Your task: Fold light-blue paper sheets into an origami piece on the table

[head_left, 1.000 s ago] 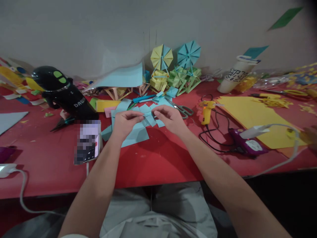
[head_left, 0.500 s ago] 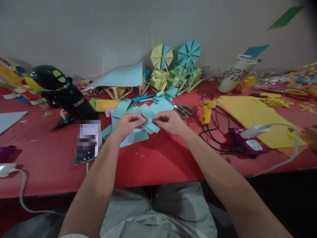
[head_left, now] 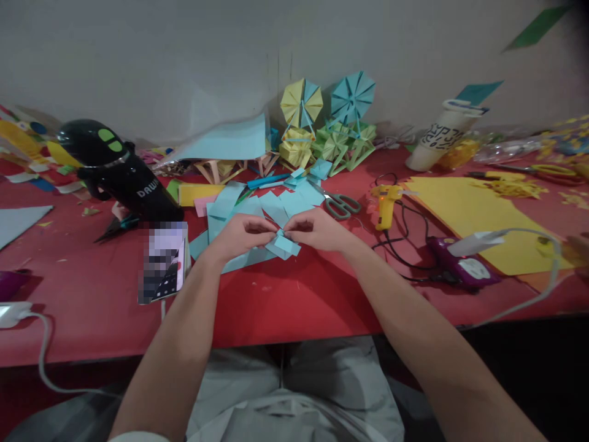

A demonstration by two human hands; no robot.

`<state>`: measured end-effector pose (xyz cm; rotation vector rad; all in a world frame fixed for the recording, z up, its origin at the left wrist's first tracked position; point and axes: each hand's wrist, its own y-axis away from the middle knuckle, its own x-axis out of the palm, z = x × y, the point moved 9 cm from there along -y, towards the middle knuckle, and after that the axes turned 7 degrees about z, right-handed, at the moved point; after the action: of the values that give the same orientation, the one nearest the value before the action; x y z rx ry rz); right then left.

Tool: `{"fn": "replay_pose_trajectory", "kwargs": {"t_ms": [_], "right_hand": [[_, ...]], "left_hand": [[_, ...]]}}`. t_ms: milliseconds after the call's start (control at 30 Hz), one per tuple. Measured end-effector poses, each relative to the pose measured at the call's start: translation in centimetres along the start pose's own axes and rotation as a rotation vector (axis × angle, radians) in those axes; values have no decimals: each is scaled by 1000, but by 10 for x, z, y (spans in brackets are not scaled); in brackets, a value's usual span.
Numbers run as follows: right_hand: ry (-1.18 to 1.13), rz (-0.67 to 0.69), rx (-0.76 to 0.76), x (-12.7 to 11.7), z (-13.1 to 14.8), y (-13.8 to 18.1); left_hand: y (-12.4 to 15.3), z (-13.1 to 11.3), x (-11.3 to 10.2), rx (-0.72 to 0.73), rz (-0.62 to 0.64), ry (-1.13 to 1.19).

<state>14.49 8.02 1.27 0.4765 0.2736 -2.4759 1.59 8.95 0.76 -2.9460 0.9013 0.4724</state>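
Note:
Between my two hands is a small folded piece of light-blue paper (head_left: 283,247), its loose flaps hanging toward me. My left hand (head_left: 243,236) pinches its upper edge from the left. From the right, my right hand (head_left: 316,229) pinches the same edge, the fingertips of both hands almost meeting. Beneath and behind the hands lie light-blue paper sheets (head_left: 225,205) and cut pieces. Scissors with grey handles (head_left: 341,205) rest just beyond my right hand. The fingertips partly hide the fold.
A yellow glue gun (head_left: 384,205) stands right of the scissors, its cord running to a purple power strip (head_left: 462,264). Yellow paper (head_left: 478,221) lies beyond. On the left are a phone (head_left: 168,261) and a black bottle (head_left: 133,178). Folded paper models (head_left: 304,144) stand against the wall.
My left hand has shifted right, so the fingertips of both hands are closer together. The folded paper has moved slightly right and toward me.

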Motion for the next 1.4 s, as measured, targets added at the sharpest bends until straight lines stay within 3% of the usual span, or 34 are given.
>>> {"fn": "replay_pose_trajectory", "kwargs": {"t_ms": [467, 833, 1100, 1400], "right_hand": [[120, 74, 24, 2, 5, 3], [86, 191, 17, 11, 5, 3], [35, 237, 60, 15, 3, 5], [39, 236, 46, 12, 3, 6]], "left_hand": [[0, 0, 14, -12, 90, -137], [3, -1, 35, -42, 312, -5], [3, -5, 33, -28, 276, -72], [8, -3, 39, -117, 371, -12]]}}
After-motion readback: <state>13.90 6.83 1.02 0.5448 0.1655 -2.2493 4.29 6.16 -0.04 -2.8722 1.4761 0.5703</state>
